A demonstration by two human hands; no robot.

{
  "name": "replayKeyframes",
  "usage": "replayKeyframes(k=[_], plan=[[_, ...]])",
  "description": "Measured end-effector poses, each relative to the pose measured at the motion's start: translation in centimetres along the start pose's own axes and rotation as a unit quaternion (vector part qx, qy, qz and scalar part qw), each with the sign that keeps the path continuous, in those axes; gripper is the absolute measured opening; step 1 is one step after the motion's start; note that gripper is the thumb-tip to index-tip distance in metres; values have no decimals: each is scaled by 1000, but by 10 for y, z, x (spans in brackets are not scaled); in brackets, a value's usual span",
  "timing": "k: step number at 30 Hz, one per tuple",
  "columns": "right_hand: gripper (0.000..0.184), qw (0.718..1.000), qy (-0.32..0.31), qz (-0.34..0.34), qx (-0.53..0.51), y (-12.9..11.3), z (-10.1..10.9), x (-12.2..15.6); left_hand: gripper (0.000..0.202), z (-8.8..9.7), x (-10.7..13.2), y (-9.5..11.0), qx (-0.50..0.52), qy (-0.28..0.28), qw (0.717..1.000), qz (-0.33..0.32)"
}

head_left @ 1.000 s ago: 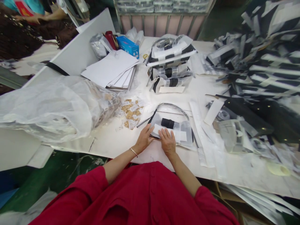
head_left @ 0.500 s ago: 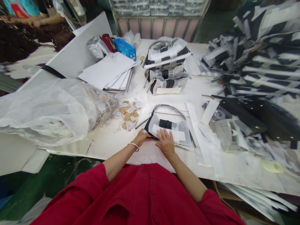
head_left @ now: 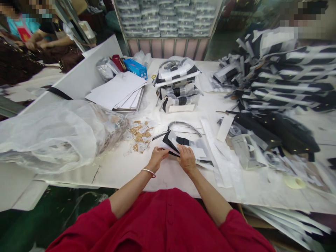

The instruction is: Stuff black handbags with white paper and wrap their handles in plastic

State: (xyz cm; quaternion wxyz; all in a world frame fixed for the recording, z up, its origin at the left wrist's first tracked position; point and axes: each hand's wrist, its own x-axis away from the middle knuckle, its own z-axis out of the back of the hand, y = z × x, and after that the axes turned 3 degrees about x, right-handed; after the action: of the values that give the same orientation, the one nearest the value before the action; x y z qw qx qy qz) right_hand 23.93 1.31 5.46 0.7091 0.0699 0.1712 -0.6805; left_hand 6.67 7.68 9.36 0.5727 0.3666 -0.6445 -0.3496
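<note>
A black handbag [head_left: 195,142] wrapped in pale packing sheet lies on the table in front of me, its curved, plastic-wrapped handle [head_left: 185,124] pointing away. My left hand [head_left: 158,156] pinches the bag's near left corner between thumb and fingers. At the near edge, my right hand [head_left: 187,157] has its fingers bent over the wrapping, and the bag's left side is folded up between the two hands. What lies under my right fingers is hidden. Left of the bag is a scatter of brown and white hang tags [head_left: 140,135] with strings.
Wrapped bags [head_left: 181,101] stand beyond. A large clear plastic bag [head_left: 65,134] and white sheets [head_left: 118,89] lie left, near a blue box [head_left: 135,69]. A tape dispenser [head_left: 245,150], dark bags [head_left: 286,131] and a high heap of wrapped bags [head_left: 291,84] fill the right.
My right hand has gone from lying flat on the wrapping to gripping its near edge. The bag's left side is now lifted and folded. The head view has shifted slightly.
</note>
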Motion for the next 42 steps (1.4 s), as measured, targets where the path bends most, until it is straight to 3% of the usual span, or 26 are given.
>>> replayKeyframes(k=[1,2,3,5,7,8,9,10,15,17,19,24,26,29,32,34,36,39,42], plan=[[60,1000,1,1,-1,2,4,-3,54,4,5,6,-84,5,993,-84],[60,1000,0,4,-1,3,7,-5,63,8,9,11,-191,1,963,-189],[60,1000,-1,10,-2,4,10,-7,71,12,14,16,-306,-17,904,-299],[59,1000,-6,22,-6,5,15,-10,82,14,19,22,-485,-90,738,-461],[55,1000,-12,26,-8,6,17,-12,86,8,16,25,-576,-170,602,-527],[53,1000,-15,24,-7,7,18,-13,84,2,12,26,-595,-197,563,-539],[52,1000,-20,20,-4,7,19,-13,79,-4,7,26,-600,-213,546,-545],[50,1000,-26,16,-1,8,20,-14,72,-10,1,27,-592,-223,547,-549],[46,998,-57,7,9,12,27,-17,49,-24,-21,33,-491,-282,632,-529],[48,998,-66,6,4,13,28,-17,44,-23,-25,35,-488,-295,636,-520],[50,997,-71,4,-3,14,28,-18,41,-22,-30,37,-506,-293,614,-530],[54,997,-77,-3,-21,15,35,-23,34,-23,-38,40,-568,-281,504,-587],[60,998,-56,4,-30,14,45,-22,32,-22,-39,42,-580,-268,493,-591],[59,999,17,20,-47,19,67,-6,30,-16,-42,46,-586,-227,514,-584],[33,993,99,-30,-60,46,84,33,33,-3,-48,45,-584,-187,543,-574],[24,982,136,-118,-60,78,86,67,34,9,-53,41,-583,-168,564,-561],[29,959,147,-237,-48,115,81,100,33,20,-58,36,-580,-143,588,-545],[38,933,65,-352,-26,161,61,139,34,32,-61,30,-568,-106,620,-531],[37,922,-3,-387,4,181,38,161,36,36,-60,29,-552,-90,647,-518]])
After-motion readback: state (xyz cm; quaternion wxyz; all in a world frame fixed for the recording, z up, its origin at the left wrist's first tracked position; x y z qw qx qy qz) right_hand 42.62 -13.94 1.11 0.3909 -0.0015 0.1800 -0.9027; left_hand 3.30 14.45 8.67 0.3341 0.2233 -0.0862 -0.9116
